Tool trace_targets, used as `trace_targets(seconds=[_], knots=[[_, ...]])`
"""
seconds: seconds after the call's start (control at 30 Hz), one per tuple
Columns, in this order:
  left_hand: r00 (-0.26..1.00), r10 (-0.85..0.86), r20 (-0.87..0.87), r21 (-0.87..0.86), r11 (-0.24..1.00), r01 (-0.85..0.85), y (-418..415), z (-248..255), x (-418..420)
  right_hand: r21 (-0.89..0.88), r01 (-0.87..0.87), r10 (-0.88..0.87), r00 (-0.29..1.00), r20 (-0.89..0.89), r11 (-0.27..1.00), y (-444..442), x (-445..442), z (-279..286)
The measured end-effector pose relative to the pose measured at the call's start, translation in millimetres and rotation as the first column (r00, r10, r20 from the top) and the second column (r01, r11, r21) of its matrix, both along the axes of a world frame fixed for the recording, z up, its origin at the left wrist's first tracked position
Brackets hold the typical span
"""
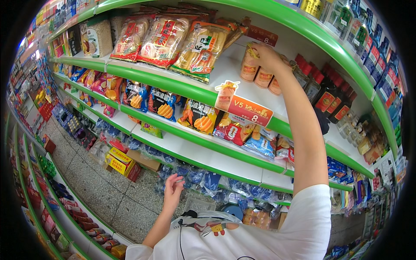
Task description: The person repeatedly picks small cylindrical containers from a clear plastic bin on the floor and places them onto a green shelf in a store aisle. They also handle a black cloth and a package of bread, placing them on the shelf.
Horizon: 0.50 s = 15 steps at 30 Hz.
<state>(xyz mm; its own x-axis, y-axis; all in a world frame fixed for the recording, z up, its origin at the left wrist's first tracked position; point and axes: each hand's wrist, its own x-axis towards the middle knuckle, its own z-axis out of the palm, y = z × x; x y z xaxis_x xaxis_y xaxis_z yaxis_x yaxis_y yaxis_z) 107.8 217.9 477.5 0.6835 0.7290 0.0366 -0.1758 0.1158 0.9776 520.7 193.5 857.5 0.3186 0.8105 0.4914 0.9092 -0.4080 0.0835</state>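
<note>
My right hand (269,58) reaches onto the upper shelf, its fingers at the top of a pinkish wrapped bottle (249,69) tied with yellow string. Whether the fingers grip it cannot be told. More wrapped bottles (263,78) stand beside it, partly hidden by my hand and forearm. A price card (248,112) with a picture of such a bottle is fixed to the green shelf edge below. My left hand (174,190) hangs low over the floor in front of the lower shelves, fingers loosely curled and apart, holding nothing.
Bags of rice crackers (165,42) lie left of the wrapped bottles; red-capped bottles (328,97) stand to the right. Chip bags (198,115) fill the shelf below. Glass bottles (351,19) are at the upper right. Cartons (120,161) sit on the floor by the lower shelf.
</note>
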Motion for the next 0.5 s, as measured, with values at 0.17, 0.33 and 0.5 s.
trace_targets(seconds=[0.17, 0.33, 0.5], knots=[[0.999, -0.042, 0.014, -0.007, 0.999, 0.042, -3, 0, 7, 0.182, 0.006, -0.018, 0.998, 0.065, 0.983, -20, -10, 11], [1.000, -0.029, -0.005, -0.086, 0.996, 0.028, 5, -15, 4, 0.515, -0.260, 0.261, 0.963, 0.073, 0.817, -60, -95, 11], [0.992, 0.022, -0.124, -0.423, 0.903, -0.072, 18, -95, -24, 0.258, -0.512, 0.573, 0.728, -0.376, 0.819, -99, -206, -102]])
